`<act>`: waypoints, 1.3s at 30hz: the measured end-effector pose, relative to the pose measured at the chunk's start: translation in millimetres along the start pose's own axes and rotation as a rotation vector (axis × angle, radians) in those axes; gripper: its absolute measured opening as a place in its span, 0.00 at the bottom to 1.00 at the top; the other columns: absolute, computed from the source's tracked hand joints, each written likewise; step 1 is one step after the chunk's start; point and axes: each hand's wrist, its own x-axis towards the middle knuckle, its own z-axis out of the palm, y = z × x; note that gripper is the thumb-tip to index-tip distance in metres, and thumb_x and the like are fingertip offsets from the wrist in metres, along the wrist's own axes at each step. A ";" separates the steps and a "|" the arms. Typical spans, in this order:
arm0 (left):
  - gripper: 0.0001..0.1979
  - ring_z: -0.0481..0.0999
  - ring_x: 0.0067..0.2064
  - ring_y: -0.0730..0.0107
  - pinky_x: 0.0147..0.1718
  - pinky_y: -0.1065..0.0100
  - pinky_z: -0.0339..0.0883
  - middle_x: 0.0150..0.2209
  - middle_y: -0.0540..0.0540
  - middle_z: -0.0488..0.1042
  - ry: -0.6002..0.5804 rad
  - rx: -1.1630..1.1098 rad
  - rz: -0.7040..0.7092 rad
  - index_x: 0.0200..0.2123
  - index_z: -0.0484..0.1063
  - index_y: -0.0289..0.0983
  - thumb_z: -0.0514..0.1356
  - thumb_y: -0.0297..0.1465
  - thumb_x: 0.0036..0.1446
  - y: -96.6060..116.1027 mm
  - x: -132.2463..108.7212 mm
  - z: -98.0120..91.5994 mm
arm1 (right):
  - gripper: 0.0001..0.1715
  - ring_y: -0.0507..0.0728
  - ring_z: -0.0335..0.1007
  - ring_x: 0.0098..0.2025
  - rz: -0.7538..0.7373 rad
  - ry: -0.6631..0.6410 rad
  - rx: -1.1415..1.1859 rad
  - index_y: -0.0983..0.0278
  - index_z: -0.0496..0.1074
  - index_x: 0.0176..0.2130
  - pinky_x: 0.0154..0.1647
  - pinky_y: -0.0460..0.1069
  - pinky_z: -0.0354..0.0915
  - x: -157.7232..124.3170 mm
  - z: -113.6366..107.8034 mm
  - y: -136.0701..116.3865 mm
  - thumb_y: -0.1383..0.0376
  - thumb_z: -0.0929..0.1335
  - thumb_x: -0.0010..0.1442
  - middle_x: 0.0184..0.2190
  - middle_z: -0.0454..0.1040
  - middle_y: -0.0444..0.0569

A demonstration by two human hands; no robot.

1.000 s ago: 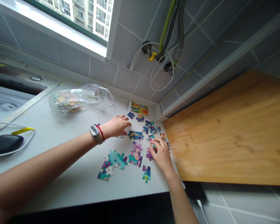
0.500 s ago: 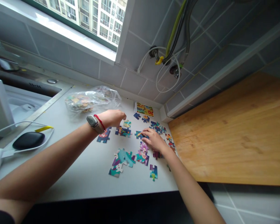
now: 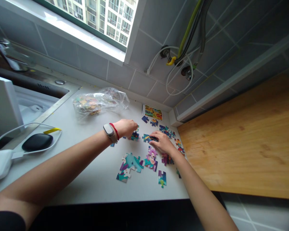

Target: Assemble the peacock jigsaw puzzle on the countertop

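Left of the picture card (image 3: 153, 113), a clear plastic bag (image 3: 91, 104) of loose jigsaw pieces lies on the bench (image 3: 98, 183). Below and left of the card, the left hand (image 3: 125, 127) curls half-closed over a small teal piece (image 3: 135, 136) (any hold is hidden). Directly below the card, the right hand (image 3: 162, 143) spreads low, fingertips (image 3: 152, 136) on a dark blue piece (image 3: 146, 138); whether that grip pinches, I cannot tell.

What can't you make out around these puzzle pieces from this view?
In the head view:
The right hand covers part of the blue piece, so its full shape is hidden.
The left hand hides part of the piece cluster below it.
The plastic bag blurs the pieces inside.
The picture card is too small for detail.
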 end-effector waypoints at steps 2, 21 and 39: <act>0.25 0.83 0.49 0.53 0.43 0.66 0.74 0.50 0.37 0.82 0.002 0.008 0.001 0.50 0.80 0.39 0.77 0.30 0.47 2.2 -0.5 1.6 | 0.17 0.63 0.79 0.52 0.002 0.011 0.019 0.58 0.84 0.49 0.58 0.58 0.72 1.7 1.6 -0.3 0.66 0.78 0.59 0.49 0.82 0.54; 0.21 0.83 0.48 0.52 0.41 0.65 0.74 0.49 0.38 0.80 -0.037 0.031 -0.012 0.48 0.80 0.38 0.76 0.31 0.50 -1.7 5.0 8.2 | 0.10 0.63 0.78 0.50 -0.036 0.379 0.257 0.56 0.83 0.46 0.57 0.60 0.71 -18.8 -2.1 10.5 0.56 0.73 0.67 0.45 0.81 0.51; 0.19 0.82 0.47 0.55 0.41 0.66 0.73 0.49 0.41 0.79 -0.001 0.056 0.005 0.53 0.80 0.41 0.72 0.30 0.58 -6.5 15.9 15.7 | 0.07 0.60 0.79 0.44 0.020 0.654 0.346 0.57 0.81 0.41 0.50 0.55 0.73 -44.0 -3.9 30.3 0.61 0.71 0.69 0.39 0.82 0.48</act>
